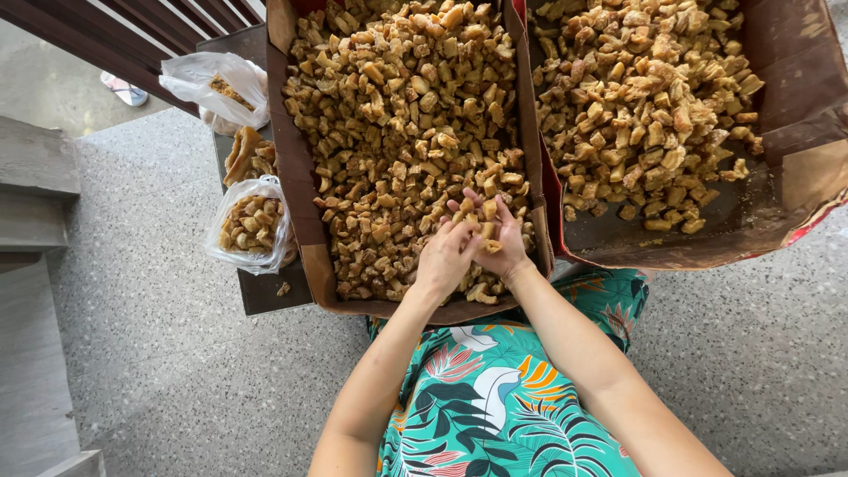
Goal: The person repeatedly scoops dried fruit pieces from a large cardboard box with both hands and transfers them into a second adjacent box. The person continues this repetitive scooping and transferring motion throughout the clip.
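A large brown cardboard box (pixel 305 212) in front of me is heaped with several golden-brown fried snack chunks (pixel 397 115). My left hand (pixel 444 256) and my right hand (pixel 502 238) meet over the near end of that heap, palms cupped together. Both hold a small handful of the chunks (pixel 484 221) between the fingers. My forearms reach in from below, over a lap in green floral cloth (pixel 495 389).
A second cardboard box (pixel 786 132) of the same chunks stands to the right, part of its bottom bare. At left, a dark low table (pixel 265 291) carries two clear plastic bags (pixel 252 225) of snacks. Speckled grey floor (pixel 159 336) and stone steps (pixel 35 177) lie to the left.
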